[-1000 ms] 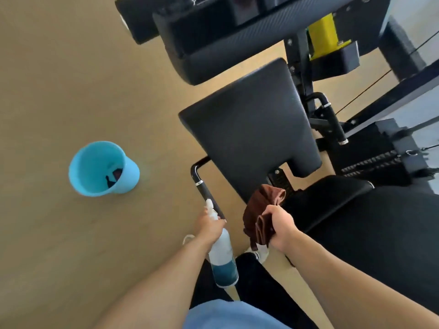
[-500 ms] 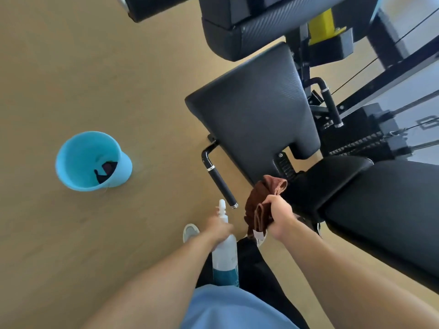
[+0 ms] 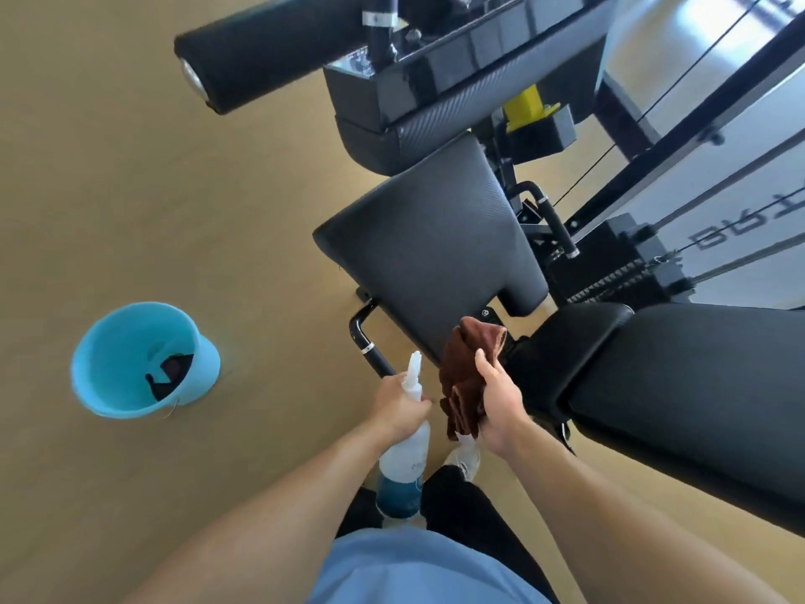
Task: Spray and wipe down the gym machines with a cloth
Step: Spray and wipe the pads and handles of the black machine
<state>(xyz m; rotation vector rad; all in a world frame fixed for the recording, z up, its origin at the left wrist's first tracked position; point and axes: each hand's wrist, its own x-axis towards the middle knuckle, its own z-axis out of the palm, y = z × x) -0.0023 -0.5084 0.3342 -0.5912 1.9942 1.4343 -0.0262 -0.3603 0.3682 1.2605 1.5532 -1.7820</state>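
Observation:
A black gym machine fills the upper right, with a textured seat pad facing me and a long back pad running off to the right. My left hand grips the neck of a white spray bottle with blue liquid in its base, nozzle pointing up towards the seat. My right hand holds a bunched brown cloth at the seat pad's near corner, just right of the bottle.
A light blue bucket with something dark inside stands on the tan floor to the left. A black foam roller juts out at the top. A chrome-tipped side handle, cables and a weight stack sit around the seat.
The view has tilted up, bringing the foam roller in at the top. Both hands stay together below the seat, the bottle and cloth still held.

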